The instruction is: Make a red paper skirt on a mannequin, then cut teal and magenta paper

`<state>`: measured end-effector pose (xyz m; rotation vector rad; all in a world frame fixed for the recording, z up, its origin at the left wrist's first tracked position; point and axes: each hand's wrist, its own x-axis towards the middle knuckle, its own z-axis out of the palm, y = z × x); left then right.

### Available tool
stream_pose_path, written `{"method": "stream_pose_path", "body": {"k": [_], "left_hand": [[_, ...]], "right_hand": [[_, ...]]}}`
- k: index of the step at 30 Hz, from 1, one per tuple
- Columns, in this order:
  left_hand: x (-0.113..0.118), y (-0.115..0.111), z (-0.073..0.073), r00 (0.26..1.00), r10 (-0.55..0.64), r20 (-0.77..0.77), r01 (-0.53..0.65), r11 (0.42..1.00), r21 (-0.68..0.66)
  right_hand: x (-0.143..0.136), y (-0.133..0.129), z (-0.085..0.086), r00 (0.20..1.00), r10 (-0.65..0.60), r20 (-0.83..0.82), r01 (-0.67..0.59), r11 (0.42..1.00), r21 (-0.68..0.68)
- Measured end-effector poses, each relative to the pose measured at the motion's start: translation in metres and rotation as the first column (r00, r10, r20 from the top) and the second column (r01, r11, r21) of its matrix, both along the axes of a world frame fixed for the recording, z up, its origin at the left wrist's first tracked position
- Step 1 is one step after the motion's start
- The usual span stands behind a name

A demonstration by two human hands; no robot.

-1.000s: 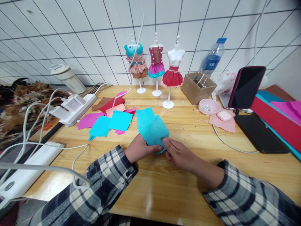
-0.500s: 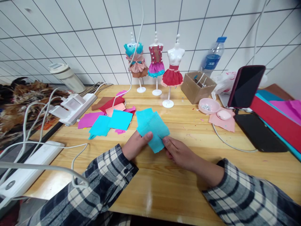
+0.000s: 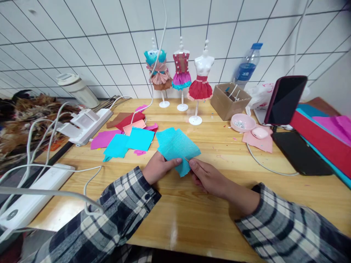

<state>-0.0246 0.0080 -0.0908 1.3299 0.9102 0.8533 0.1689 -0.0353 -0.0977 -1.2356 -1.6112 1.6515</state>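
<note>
Turquoise crepe paper (image 3: pixel 181 146), in overlapping layers, is held above the wooden table between both hands. My left hand (image 3: pixel 161 166) grips it from the left, thumb on top and fingers hidden beneath. At its lower right edge my right hand (image 3: pixel 207 177) pinches the paper, with a thin pointed tip showing between the thumb and the sheet. To the left lie two more turquoise squares (image 3: pixel 141 138), beside magenta paper (image 3: pixel 105 139) and red paper (image 3: pixel 130 121). Behind stands a small white mannequin (image 3: pixel 202 86) in a red skirt, with two other dressed mannequins (image 3: pixel 181 75) (image 3: pixel 159 73) next to it.
A cardboard box (image 3: pixel 230 102), a pink dish (image 3: pixel 242 123) of small beads, a propped phone (image 3: pixel 286 100) and a black phone-like slab (image 3: pixel 301 153) are on the right. Power strips (image 3: pixel 90 126) with loose white cables and a pale tumbler (image 3: pixel 78 89) occupy the left.
The held paper has spread wider at its upper right, and my left thumb has slid slightly right toward my right fingertips. The view has shifted slightly.
</note>
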Motion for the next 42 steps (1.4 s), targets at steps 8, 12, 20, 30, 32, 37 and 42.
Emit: {"method": "stream_pose_path", "body": {"k": [8,12,20,30,32,37,42], "left_hand": [[-0.0017,0.0002,-0.0011,0.995,-0.002,-0.096,0.006,0.999,0.042],[-0.0005,-0.0011,-0.0021,0.991,-0.017,-0.135,0.026,0.998,0.064],[0.0013,-0.0028,-0.0025,0.989,-0.013,-0.148,0.024,0.997,0.076],[0.0016,-0.0034,-0.0013,0.989,-0.009,-0.147,0.020,0.997,0.073],[0.0013,-0.0036,-0.0016,0.988,-0.012,-0.154,0.024,0.997,0.076],[0.0000,-0.0019,-0.0028,0.983,-0.022,-0.185,0.046,0.991,0.124],[-0.0002,-0.0026,-0.0031,0.968,-0.054,-0.247,0.112,0.968,0.226]], "right_hand": [[-0.0001,0.0019,0.0043,1.000,0.004,-0.015,-0.005,0.999,-0.045],[-0.0004,0.0011,0.0033,1.000,0.003,0.012,-0.003,0.999,-0.032],[-0.0018,-0.0006,0.0017,1.000,-0.017,0.010,0.017,0.999,-0.043],[-0.0006,0.0000,-0.0006,0.999,-0.017,0.030,0.016,1.000,0.004],[-0.0007,-0.0002,-0.0003,1.000,-0.021,0.020,0.021,1.000,-0.012],[-0.0011,-0.0013,0.0004,1.000,-0.024,0.011,0.024,0.998,-0.050],[-0.0020,-0.0018,0.0022,1.000,-0.024,0.003,0.025,0.998,-0.058]]}}
